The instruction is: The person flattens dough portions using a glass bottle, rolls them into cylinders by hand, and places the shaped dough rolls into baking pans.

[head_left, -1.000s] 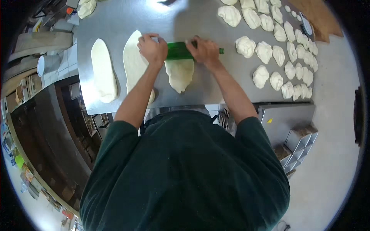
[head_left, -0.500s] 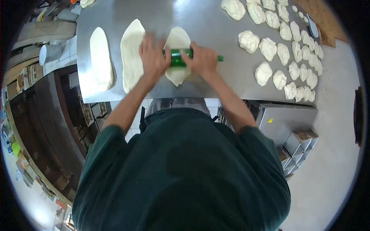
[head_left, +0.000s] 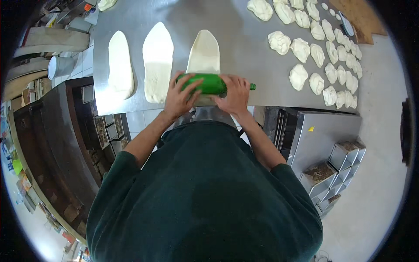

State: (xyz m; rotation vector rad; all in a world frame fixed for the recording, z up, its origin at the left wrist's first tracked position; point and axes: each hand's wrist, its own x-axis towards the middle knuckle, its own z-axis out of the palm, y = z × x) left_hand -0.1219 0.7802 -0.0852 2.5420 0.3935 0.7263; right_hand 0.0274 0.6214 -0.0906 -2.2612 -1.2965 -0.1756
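Observation:
A green glass bottle (head_left: pixel 208 84) lies sideways across the near end of a flattened dough strip (head_left: pixel 204 51), close to the table's near edge. My left hand (head_left: pixel 181 95) curls its fingers over the bottle's left end. At the neck end, my right hand (head_left: pixel 235 94) wraps round the glass. The dough beneath the bottle is hidden. To the left lie two more long flattened pieces, a middle dough strip (head_left: pixel 158 59) and a far-left dough strip (head_left: pixel 120 63), neither touched by my hands.
Several lumps of dough (head_left: pixel 301 50) sit in rows on the right of the metal table (head_left: pixel 248 56). A steel cabinet (head_left: pixel 323 131) and baking tins (head_left: pixel 321 174) stand below on the right. A white bucket (head_left: pixel 60 67) is at the left, beyond the table's edge.
Both hands have drawn the bottle toward me, down the dough strip to its near end. The strip's far part now lies uncovered and looks longer.

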